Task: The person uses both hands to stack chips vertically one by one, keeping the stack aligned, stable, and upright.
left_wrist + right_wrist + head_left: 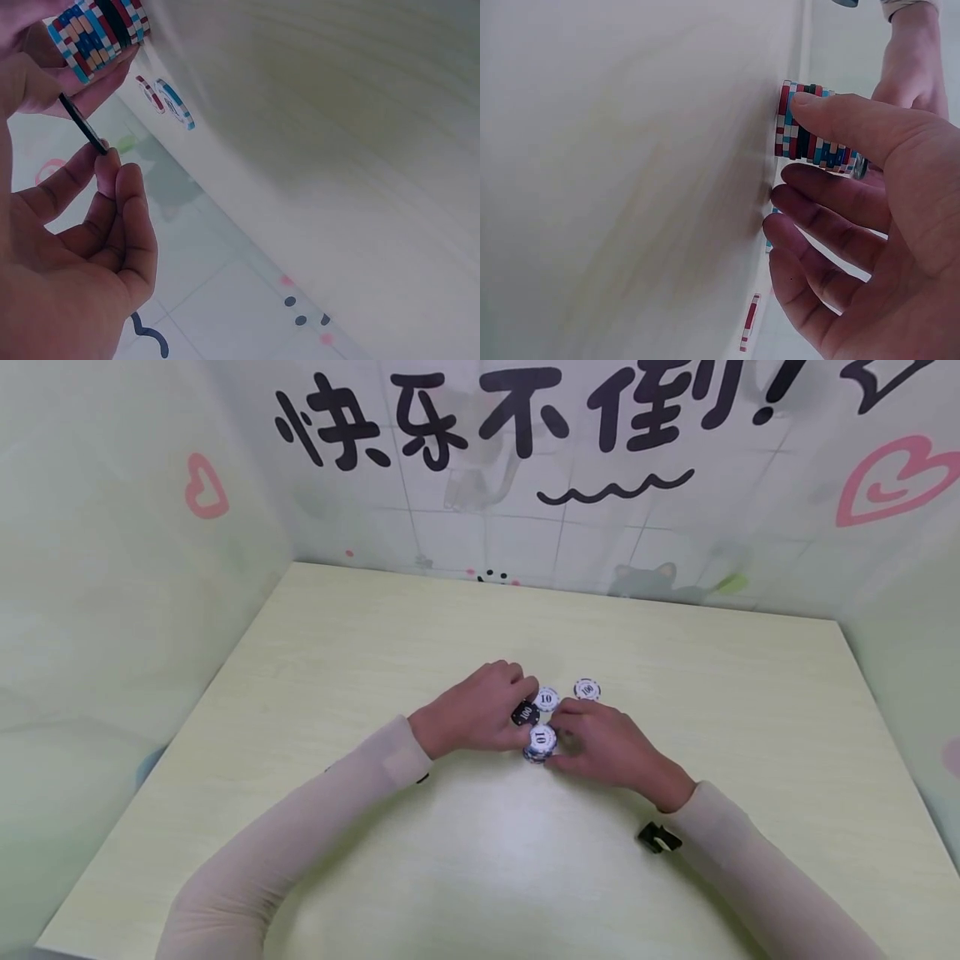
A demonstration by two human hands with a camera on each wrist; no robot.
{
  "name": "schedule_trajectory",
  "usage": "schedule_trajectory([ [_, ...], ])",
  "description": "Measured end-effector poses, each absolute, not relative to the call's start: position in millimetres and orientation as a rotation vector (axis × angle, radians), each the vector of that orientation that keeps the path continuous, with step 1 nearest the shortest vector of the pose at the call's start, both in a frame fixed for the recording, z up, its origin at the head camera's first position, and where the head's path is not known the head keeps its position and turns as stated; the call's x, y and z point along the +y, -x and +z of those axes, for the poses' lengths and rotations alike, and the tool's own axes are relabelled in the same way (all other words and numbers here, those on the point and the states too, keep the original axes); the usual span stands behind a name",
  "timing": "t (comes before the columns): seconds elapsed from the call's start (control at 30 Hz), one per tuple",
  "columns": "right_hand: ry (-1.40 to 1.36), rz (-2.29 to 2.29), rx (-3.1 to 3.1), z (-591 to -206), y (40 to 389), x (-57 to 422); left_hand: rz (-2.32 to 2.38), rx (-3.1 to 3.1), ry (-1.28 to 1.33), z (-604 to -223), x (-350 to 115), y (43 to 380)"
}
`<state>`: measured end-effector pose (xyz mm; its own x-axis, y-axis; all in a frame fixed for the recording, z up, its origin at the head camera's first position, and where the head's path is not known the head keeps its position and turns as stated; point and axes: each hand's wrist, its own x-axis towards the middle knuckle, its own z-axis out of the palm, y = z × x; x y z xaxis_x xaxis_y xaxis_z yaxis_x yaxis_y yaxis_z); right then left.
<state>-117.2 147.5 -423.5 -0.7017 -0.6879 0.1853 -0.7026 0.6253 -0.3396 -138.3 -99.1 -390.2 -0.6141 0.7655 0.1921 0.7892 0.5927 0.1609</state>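
Between thumb and fingertips, my left hand (480, 710) pinches a black poker chip (527, 713) marked 100. In the left wrist view that chip (82, 124) appears edge-on, tilted beside the chip stack (97, 37). The stack (541, 742) stands upright on the table with a white chip marked 10 on top; its sides show red, blue, white and black edges (810, 127). My right hand (611, 743) holds the stack, thumb along one side and fingers curled at the other. Just beyond the hands lie a chip marked 10 (547, 699) and another marked 100 (587, 689).
The pale table (375, 635) meets a printed back wall (487, 535) with dark lettering, and side walls rise left and right. A black strap piece (660, 837) hangs at my right sleeve.
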Motion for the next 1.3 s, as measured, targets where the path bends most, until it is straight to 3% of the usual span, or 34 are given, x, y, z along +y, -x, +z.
schedule_trajectory([
  [1.3,-1.224,0.656,-2.802,-418.6,106.8,149.3,-0.317,-2.603,1.458,-392.1,-87.0,114.5],
])
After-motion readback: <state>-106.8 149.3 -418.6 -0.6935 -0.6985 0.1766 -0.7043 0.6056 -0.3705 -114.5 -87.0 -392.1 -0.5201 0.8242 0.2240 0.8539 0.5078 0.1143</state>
